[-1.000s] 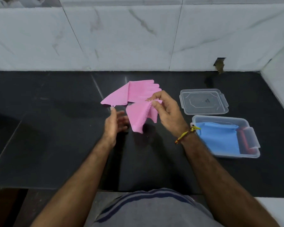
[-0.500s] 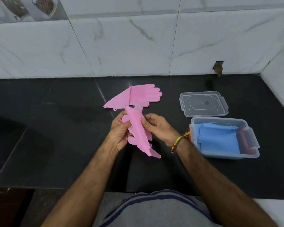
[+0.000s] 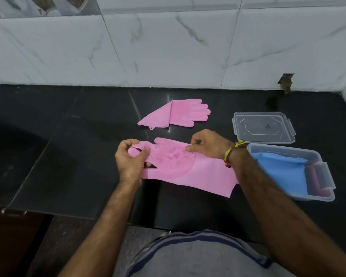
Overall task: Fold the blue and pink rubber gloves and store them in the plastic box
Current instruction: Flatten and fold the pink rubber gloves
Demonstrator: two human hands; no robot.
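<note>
A pink rubber glove (image 3: 180,166) lies spread flat on the black counter, bristled palm up, fingers pointing left and cuff to the right. My left hand (image 3: 131,159) pinches its fingers; my right hand (image 3: 207,145) pinches its upper edge near the palm. A second pink glove (image 3: 180,113) rests behind it, its cuff folded over into a triangle. At the right the clear plastic box (image 3: 328,176) holds folded blue gloves (image 3: 284,172) and something red at its right end.
The box's clear lid (image 3: 264,127) lies behind the box. A white marble-tiled wall (image 3: 168,47) runs along the back and right side of the black counter (image 3: 68,146). The counter's front edge is just below my forearms.
The glove I held bunched and upright between both hands is now stretched out flat on the counter. My hands have moved apart, left to the fingers, right to the palm edge.
</note>
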